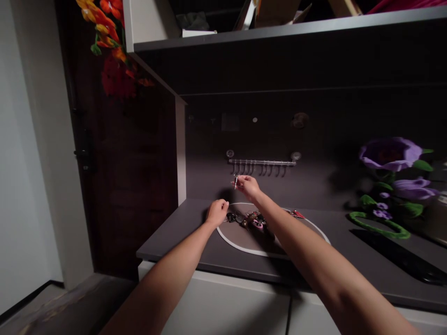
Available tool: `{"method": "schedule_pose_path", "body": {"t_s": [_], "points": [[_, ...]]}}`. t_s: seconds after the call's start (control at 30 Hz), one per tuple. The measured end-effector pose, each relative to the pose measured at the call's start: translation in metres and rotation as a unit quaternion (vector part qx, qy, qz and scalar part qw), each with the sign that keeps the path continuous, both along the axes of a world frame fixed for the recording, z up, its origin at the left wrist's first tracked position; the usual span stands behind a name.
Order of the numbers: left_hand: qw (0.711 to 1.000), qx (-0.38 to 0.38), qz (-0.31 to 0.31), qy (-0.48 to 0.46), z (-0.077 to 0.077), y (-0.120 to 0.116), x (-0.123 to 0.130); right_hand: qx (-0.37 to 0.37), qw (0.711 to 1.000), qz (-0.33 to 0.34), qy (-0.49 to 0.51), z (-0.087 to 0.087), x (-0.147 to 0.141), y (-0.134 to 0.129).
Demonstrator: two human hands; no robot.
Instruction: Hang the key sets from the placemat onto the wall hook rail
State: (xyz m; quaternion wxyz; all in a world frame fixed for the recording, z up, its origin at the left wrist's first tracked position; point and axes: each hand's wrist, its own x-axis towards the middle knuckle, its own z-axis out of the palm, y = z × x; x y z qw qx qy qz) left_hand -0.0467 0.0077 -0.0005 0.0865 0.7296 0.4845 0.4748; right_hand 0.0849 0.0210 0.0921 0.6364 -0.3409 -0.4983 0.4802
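Note:
My right hand (pixel 249 187) is raised in front of the wall, its fingers pinching a small shiny metallic piece (pixel 236 182), too small to tell its kind. Just above it, a clear rail with a row of small hooks (pixel 261 162) is fixed to the wall. My left hand (pixel 217 212) rests low at the left rim of an oval mat (pixel 240 249) with a white edge. Its fingers are curled, and whatever they may hold is hidden. On the mat lies a cluster of keys and key rings (pixel 246 219), including a pink ring (pixel 258 224). My right forearm partly covers them.
A shelf (pixel 279 35) with boxes overhangs the dark counter (pixel 174 232). Purple flowers (pixel 391 153), a green loop (pixel 380 234) and a long black object (pixel 401 258) stand or lie at right. Orange flowers (pixel 104 23) hang near a dark door (pixel 129 186) at left.

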Motion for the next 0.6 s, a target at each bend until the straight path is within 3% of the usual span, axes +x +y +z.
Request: {"method": "schedule_pose_path", "body": {"t_s": [0.2,0.6], "points": [[1.000,0.002,0.004,0.019,-0.001,0.001,0.000,-0.034,0.997,-0.032,0.067,0.022,-0.009,0.021],[1.000,-0.006,0.001,0.028,-0.002,0.002,0.000,-0.096,0.984,-0.078,0.126,0.028,-0.021,0.047]]}}
